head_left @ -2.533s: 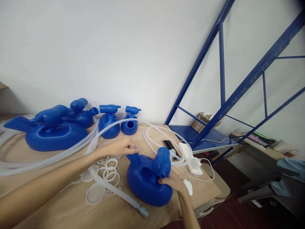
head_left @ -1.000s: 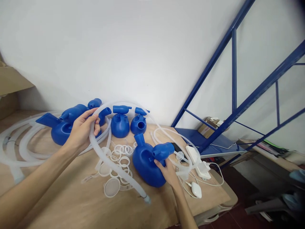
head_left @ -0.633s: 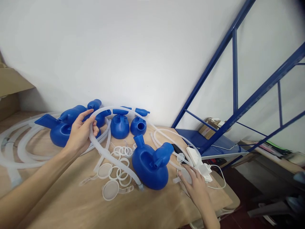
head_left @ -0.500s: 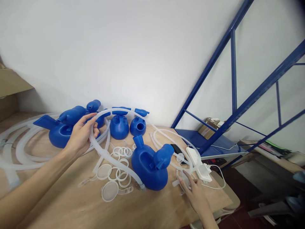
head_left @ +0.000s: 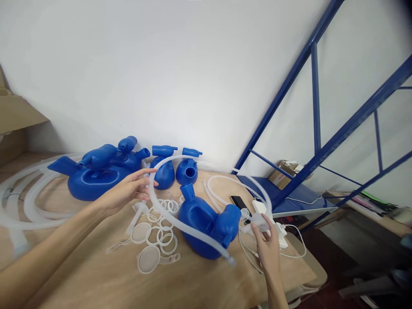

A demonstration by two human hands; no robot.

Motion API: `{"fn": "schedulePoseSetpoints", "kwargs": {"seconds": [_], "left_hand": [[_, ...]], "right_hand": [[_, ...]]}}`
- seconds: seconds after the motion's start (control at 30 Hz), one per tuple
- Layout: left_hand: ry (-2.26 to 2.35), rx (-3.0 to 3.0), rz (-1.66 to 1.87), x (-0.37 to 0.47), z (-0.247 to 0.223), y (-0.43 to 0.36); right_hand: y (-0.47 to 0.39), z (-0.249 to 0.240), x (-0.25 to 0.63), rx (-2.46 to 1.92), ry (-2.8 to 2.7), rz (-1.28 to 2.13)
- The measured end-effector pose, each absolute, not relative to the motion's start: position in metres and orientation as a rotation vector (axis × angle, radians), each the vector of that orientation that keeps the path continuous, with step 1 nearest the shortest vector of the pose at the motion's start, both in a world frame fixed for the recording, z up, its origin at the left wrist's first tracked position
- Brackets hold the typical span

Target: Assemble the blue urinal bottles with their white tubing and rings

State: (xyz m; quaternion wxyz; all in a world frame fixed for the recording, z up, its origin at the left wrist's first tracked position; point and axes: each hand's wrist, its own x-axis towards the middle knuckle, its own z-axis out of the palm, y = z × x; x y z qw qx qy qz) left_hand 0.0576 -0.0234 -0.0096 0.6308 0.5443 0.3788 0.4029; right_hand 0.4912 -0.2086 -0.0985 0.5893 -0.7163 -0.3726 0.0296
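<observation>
My left hand (head_left: 140,184) has its fingers apart beside the curve of a translucent hose (head_left: 180,224), touching or nearly touching it. The hose arches over a blue bottle (head_left: 199,214) with a blue bulb-shaped piece (head_left: 228,221) on it, and one hose end hangs in front of the bottle. On the right, my right hand (head_left: 265,240) pinches a clear round plastic piece (head_left: 260,221) between thumb and fingers. White rings (head_left: 167,242) and round lids with straps (head_left: 148,259) lie in the middle of the table.
More blue bottles (head_left: 96,182) stand along the wall, with coiled hoses (head_left: 30,201) at the left. A black phone (head_left: 240,204) and a white power strip (head_left: 281,236) with a cable lie at the right. A blue metal shelf (head_left: 273,189) stands beyond the wooden table (head_left: 206,283).
My left hand moved right and its fingers spread from the hose. My right hand rose with the clear piece lifted off the table. The hose end shifted right across the bottle.
</observation>
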Motion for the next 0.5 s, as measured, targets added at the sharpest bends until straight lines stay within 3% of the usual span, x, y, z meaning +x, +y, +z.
{"fn": "schedulePoseSetpoints", "kwargs": {"seconds": [0.27,0.4,0.5], "left_hand": [[0.873,2.016,0.807,0.056,-0.001,-0.039],[1.058,2.406,0.947,0.056,0.002,-0.046],[1.034,2.363,1.070,0.045,0.017,-0.055]], "right_hand": [[-0.224,-0.038,0.451,-1.352,-0.926,-0.333],[-0.231,-0.031,0.416,-1.310,-1.150,-0.217],[-0.226,-0.034,0.391,-1.260,-1.261,-0.134]]}}
